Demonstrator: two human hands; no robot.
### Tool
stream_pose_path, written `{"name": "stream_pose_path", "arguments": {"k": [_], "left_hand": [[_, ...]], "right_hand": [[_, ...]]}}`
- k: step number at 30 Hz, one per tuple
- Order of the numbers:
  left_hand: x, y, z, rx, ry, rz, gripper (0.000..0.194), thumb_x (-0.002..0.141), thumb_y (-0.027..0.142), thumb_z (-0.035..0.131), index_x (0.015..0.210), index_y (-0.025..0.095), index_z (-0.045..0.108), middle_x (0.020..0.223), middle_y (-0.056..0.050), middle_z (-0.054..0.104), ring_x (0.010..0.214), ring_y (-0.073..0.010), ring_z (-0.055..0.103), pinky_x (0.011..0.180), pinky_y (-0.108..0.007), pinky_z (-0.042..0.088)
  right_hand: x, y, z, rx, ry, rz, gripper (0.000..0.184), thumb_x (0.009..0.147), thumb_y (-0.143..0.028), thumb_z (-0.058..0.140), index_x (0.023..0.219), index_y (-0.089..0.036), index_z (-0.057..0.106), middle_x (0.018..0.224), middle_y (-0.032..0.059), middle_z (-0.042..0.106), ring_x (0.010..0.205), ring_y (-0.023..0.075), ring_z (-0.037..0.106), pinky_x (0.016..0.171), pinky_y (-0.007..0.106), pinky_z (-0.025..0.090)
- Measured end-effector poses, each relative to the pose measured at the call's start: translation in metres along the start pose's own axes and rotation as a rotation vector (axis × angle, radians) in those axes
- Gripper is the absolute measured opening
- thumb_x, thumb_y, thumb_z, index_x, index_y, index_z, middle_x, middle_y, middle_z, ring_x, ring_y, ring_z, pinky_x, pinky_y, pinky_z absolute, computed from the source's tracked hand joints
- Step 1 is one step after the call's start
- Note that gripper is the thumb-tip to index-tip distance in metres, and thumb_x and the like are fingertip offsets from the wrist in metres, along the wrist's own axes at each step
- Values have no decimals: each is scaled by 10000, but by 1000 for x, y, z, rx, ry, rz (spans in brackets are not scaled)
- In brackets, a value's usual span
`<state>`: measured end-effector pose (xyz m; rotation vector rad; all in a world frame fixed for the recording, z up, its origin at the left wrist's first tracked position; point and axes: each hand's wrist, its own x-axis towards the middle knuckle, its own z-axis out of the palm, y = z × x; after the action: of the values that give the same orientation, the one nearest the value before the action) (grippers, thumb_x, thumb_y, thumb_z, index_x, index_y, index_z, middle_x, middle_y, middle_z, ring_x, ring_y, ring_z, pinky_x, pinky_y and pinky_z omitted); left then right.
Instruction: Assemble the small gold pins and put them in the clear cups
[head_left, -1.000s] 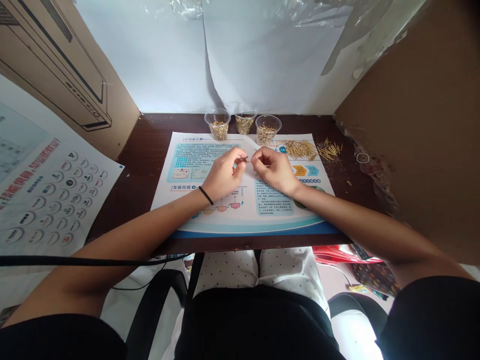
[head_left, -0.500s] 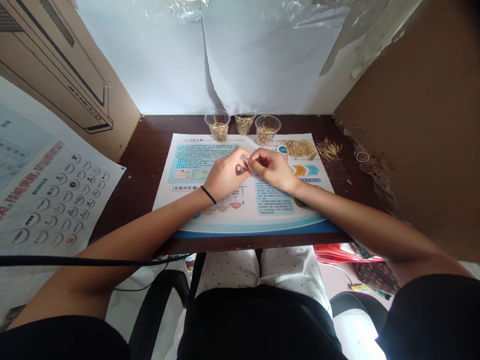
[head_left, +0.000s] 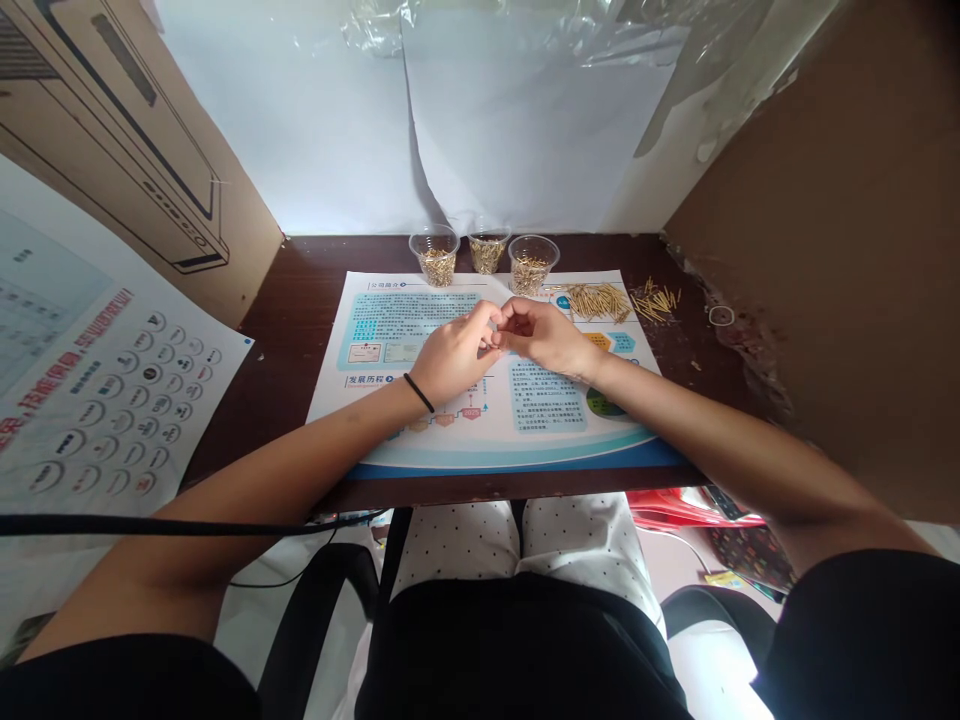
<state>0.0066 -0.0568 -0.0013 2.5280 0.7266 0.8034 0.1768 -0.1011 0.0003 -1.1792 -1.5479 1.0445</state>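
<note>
Mid-frame, the left hand (head_left: pixel 457 350) and right hand (head_left: pixel 551 340) have closed their gap, fingers curled for close work; whether either grips anything, I can't tell.

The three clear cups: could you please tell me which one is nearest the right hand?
The rightmost cup, just beyond the right hand; the middle cup and left cup stand farther off.

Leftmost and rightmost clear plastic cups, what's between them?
In the head view, a third clear plastic cup, holding small gold-coloured pieces, stands between the leftmost cup and the rightmost cup, slightly farther back.
</note>
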Motion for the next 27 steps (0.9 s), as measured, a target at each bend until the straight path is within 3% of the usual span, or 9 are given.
{"name": "stream_pose_path", "arguments": {"k": [11,23,27], "left_hand": [[1,2,0,-39,11,-57,269,802,160,650,988,209,462,773,44,682,642,-103,625,601,-222,439],[2,0,1,-87,11,-62,293,773,125,648,987,202,464,736,45,652,639,-99,597,630,-224,437],[3,0,-1,-137,-27,-68,256,787,99,594,962,203,438,726,43,611,633,-99,567,616,-228,425]], "right_hand": [[4,-10,-4,60,-63,171,197,728,-171,722,713,-161,526,678,-29,541,513,49,411,450,224,296],[3,-10,-4,12,-67,180,188,753,-196,708,719,-164,526,639,-32,536,488,47,444,417,210,323],[-2,-7,-3,-19,-20,144,174,778,-254,681,765,-175,527,609,-23,565,502,73,501,435,219,400]]}}
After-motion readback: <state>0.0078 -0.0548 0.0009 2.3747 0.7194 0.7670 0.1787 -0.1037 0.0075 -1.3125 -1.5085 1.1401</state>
